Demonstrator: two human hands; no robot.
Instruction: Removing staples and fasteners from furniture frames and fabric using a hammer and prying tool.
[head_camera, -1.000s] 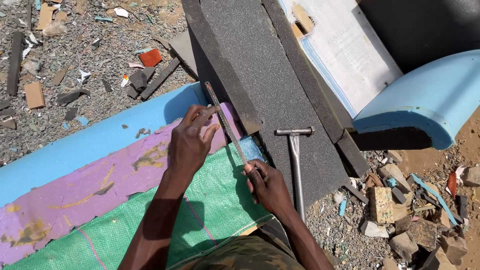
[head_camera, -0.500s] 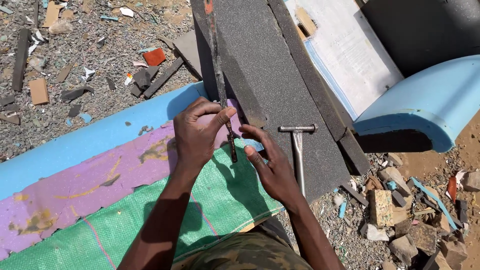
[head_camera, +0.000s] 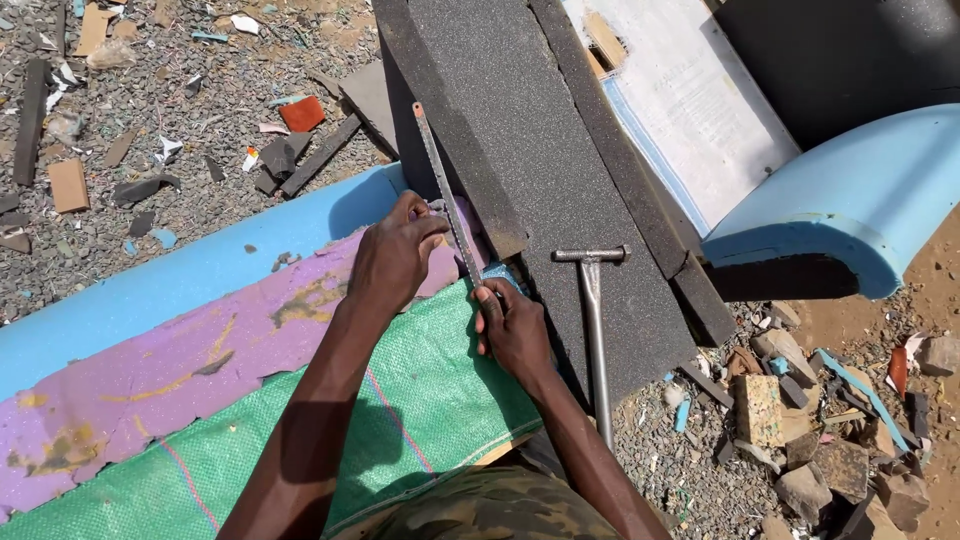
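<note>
in the head view, the left hand (head_camera: 395, 262) and the right hand (head_camera: 515, 328) both close their fingers on a long thin grey metal saw blade (head_camera: 445, 195), the left pinching it mid-length, the right gripping its near end, so it lies slanted over the edge of a dark grey gritty foam slab (head_camera: 540, 150) just beside a steel t-headed hammer (head_camera: 592, 320). this looks like lining the blade up for a cut, which calls for a steady two-handed grip above the green woven sheet (head_camera: 400, 420).
</note>
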